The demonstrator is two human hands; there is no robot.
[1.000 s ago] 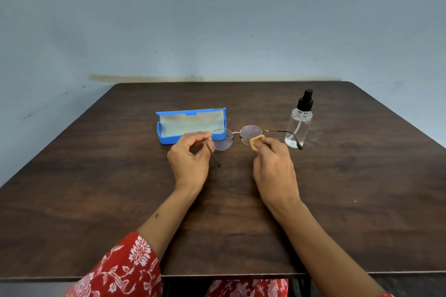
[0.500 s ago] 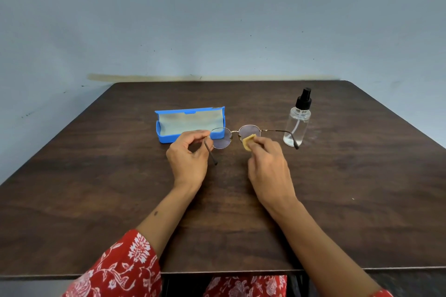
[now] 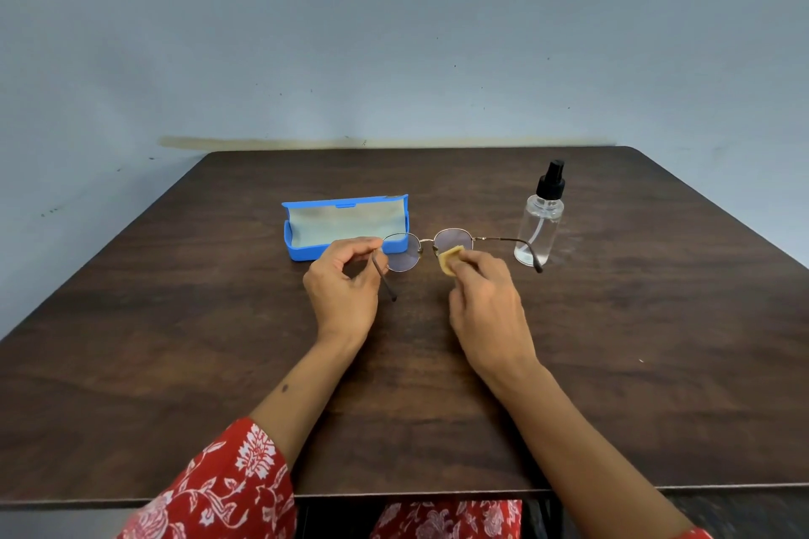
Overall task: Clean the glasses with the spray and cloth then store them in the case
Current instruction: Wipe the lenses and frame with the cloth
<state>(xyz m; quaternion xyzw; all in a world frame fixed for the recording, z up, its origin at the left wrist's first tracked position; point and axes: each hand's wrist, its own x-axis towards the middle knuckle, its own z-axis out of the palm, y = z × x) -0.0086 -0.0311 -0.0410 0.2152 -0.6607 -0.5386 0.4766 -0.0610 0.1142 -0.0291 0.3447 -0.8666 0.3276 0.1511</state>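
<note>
Glasses [image 3: 431,247] with a thin metal frame and round lenses sit above the middle of the dark wooden counter [image 3: 175,341], held up between both hands with the temples unfolded. The left hand [image 3: 346,280] is closed in a pinch: thumb and forefinger grip the frame at the outer edge of the left lens, where the temple joins, and that temple hangs down past the fingers toward the counter. The right hand [image 3: 486,302] is closed around a small yellow cloth [image 3: 451,258], pressing it against the lower edge of the right lens. Only a folded corner of the cloth shows above the fingers. The right temple extends sideways to the right, and its dark tip lies in front of the base of the spray bottle [image 3: 540,228].

The spray bottle stands upright on the counter, right of the glasses. It is clear plastic with a black pump top, and a little liquid is visible at the bottom.

The case [image 3: 346,228] is blue, lies just behind the left hand, and is open, with its lid raised and a pale lining facing the viewer. The left lens overlaps the right end of the case in this view; whether they touch cannot be determined.

A red floral sleeve [image 3: 227,486] covers the left forearm near the counter's front edge.
</note>
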